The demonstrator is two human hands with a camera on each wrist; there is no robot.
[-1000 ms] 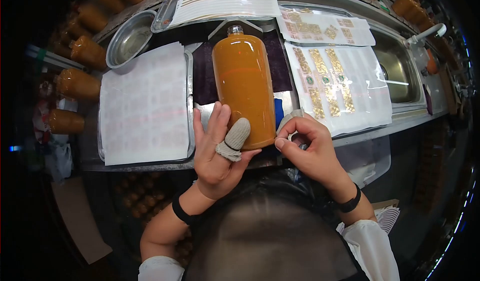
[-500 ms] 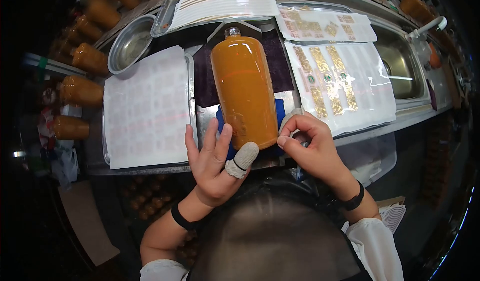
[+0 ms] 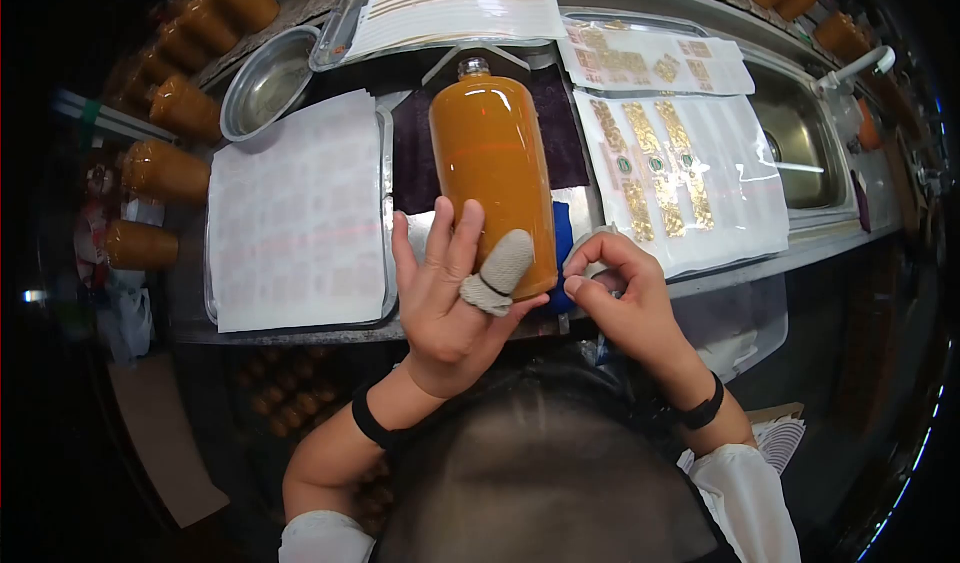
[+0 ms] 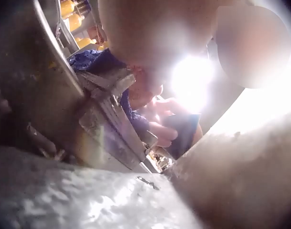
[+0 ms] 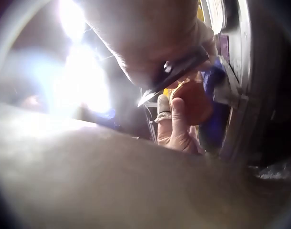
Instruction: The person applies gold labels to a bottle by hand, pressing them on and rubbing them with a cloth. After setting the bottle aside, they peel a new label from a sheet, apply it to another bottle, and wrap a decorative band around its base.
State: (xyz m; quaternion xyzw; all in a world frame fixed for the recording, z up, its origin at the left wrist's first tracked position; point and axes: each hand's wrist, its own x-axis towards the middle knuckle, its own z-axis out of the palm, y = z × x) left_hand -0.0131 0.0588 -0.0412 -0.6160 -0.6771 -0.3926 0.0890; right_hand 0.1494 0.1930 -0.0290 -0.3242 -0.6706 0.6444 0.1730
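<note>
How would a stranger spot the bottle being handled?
On the steel counter, look between the white label sheets. The orange bottle lies there on a purple mat. Unlike the bottles along the edges, it lies alone under the left hand.

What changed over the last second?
The left hand slid back up from beside the base; its fingers and grey-capped thumb again rest on the glossy orange bottle's lower part. The bottle stays lying on the purple cloth; the right hand stays curled at its base corner.
</note>
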